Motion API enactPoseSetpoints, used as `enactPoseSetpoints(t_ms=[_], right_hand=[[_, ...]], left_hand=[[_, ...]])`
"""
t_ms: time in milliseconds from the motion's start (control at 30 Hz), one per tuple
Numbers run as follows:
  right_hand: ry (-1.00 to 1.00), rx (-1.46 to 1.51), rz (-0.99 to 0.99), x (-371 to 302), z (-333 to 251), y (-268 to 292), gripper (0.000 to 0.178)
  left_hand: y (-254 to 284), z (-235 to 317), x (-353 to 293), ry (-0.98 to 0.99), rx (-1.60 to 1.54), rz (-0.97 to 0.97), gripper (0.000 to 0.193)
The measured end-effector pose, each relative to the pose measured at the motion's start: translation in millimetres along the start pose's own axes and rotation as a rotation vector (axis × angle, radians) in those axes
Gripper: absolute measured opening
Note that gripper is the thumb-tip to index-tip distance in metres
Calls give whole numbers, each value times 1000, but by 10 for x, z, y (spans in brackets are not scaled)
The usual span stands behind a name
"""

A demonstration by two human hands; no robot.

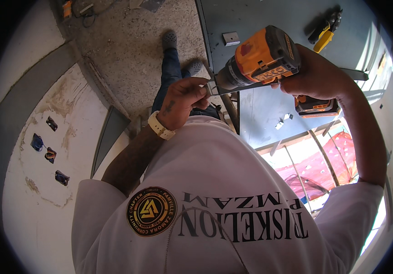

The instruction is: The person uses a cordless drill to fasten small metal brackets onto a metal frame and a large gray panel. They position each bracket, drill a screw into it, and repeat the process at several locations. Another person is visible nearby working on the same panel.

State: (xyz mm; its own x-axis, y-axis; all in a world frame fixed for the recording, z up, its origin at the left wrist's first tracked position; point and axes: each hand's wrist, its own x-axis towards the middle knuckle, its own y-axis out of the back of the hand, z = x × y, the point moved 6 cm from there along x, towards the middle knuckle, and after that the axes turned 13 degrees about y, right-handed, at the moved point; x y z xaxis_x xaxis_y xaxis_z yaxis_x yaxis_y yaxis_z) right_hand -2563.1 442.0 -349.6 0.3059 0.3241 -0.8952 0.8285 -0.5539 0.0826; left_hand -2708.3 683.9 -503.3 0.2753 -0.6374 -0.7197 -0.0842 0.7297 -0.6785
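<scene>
My right hand point(317, 75) is wrapped round the handle of an orange and black cordless drill point(262, 57), a finger at its trigger. The drill's chuck points left, toward a small light metal bracket point(213, 87). My left hand point(185, 101), with a pale watch on the wrist, pinches the bracket between thumb and fingers just ahead of the chuck. A long dark bar point(356, 74) runs beneath the drill, partly hidden by it and by my right hand. Whether a bit touches the bracket is too small to tell.
On the grey-blue table point(260, 13) lie another metal bracket point(230, 38), yellow-handled snips point(326, 32) and several small metal pieces point(284, 120). To the left stands a white wall with wired electrical boxes point(50, 154). Below is a speckled floor point(123, 50); red netting point(319, 166) shows at the right.
</scene>
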Motion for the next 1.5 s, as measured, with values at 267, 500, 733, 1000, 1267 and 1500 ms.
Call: enactPoseSetpoints(t_ms=[267,500,733,1000,1267,1500], right_hand=[[104,0,3,23,85,-23,61],[72,7,-17,13,55,-15,57],[104,-25,5,18,108,-8,62],[116,-5,-25,21,73,-23,61],[118,19,-3,5,51,-24,61],[102,-7,-34,30,73,-14,63]], left_hand=[[9,-11,2,-15,7,-7,24],[6,-14,6,-4,16,-8,24],[-9,-11,3,-5,15,-1,25],[-11,3,-12,-5,17,2,25],[-6,-7,6,-18,-1,-26,26],[13,-34,15,0,11,25,26]])
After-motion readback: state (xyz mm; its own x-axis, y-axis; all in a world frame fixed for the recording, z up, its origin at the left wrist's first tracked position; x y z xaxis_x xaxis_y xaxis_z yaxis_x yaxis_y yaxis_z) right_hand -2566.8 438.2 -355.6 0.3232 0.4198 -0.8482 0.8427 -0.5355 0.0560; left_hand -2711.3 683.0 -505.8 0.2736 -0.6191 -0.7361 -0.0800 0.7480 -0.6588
